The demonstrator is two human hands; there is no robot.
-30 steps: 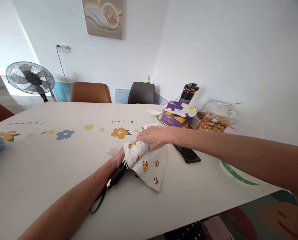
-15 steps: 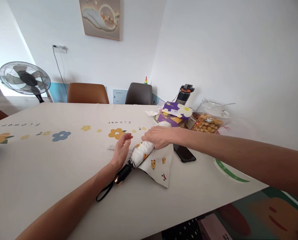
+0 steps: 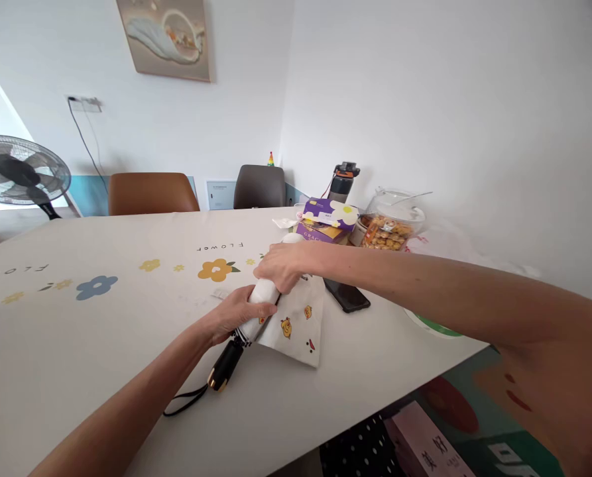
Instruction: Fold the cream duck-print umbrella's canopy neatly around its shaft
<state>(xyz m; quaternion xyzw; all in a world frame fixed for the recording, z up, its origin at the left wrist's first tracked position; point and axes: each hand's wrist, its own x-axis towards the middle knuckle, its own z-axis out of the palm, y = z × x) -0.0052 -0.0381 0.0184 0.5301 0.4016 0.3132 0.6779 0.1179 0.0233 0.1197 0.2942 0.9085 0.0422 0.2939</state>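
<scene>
A folded white umbrella (image 3: 264, 291) lies slantwise across the white table, its black handle (image 3: 226, 364) and wrist strap toward me. My left hand (image 3: 233, 311) is wrapped around the lower part of the rolled canopy, thumb on top, just above the handle. Farther up, my right hand (image 3: 282, 266) grips the canopy near its far end, fingers curled over it. A flap of white fabric (image 3: 296, 338) printed with yellow chicks spreads out on the right, under the umbrella; whether it belongs to the canopy I cannot tell.
Right of the fabric lies a black phone (image 3: 348, 296). Behind it stand purple boxes (image 3: 329, 213), a dark bottle (image 3: 343, 184) and a clear snack jar (image 3: 389, 232). Two chairs, a brown one (image 3: 151, 193) and a grey one (image 3: 260, 187), line the far side. A fan (image 3: 20, 171) stands left.
My left hand, open beside the umbrella before, has closed around its lower canopy. My right hand keeps its grip on the upper canopy. The view has shifted to the right.
</scene>
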